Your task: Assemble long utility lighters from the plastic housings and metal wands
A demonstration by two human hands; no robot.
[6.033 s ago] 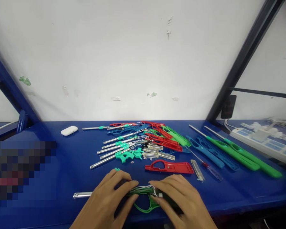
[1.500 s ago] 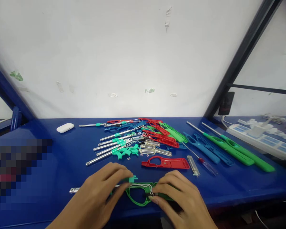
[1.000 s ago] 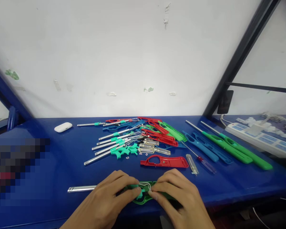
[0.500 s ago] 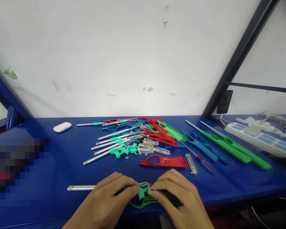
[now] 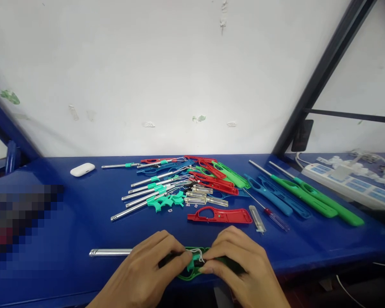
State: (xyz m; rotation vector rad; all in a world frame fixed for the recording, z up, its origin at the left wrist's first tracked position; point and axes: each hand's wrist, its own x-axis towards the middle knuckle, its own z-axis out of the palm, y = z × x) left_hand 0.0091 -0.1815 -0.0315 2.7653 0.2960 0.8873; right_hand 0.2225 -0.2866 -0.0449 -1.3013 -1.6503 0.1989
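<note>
An open green lighter shell (image 5: 189, 276) lies at the table's front edge, its long silver tube (image 5: 111, 252) pointing left. My left hand (image 5: 154, 265) is closed on the lighter, thumb and index finger at the teal trigger (image 5: 191, 266). My right hand (image 5: 242, 263) is closed on the lighter's right part, fingertips pinched beside the white wires (image 5: 197, 251) and a small black part (image 5: 198, 263). The fingers hide much of the shell's inside.
Beyond my hands lie a red shell half (image 5: 221, 215), a clear fuel tank (image 5: 257, 219), a screwdriver (image 5: 276, 219) and a heap of silver tubes (image 5: 137, 207). Green lighters (image 5: 308, 196) and a white power strip (image 5: 346, 184) lie right, a white case (image 5: 82, 169) left.
My fingertips have shifted slightly over the open lighter. The white wires lie lower in the shell, and a black part now shows beside the trigger. The view has tilted a little.
</note>
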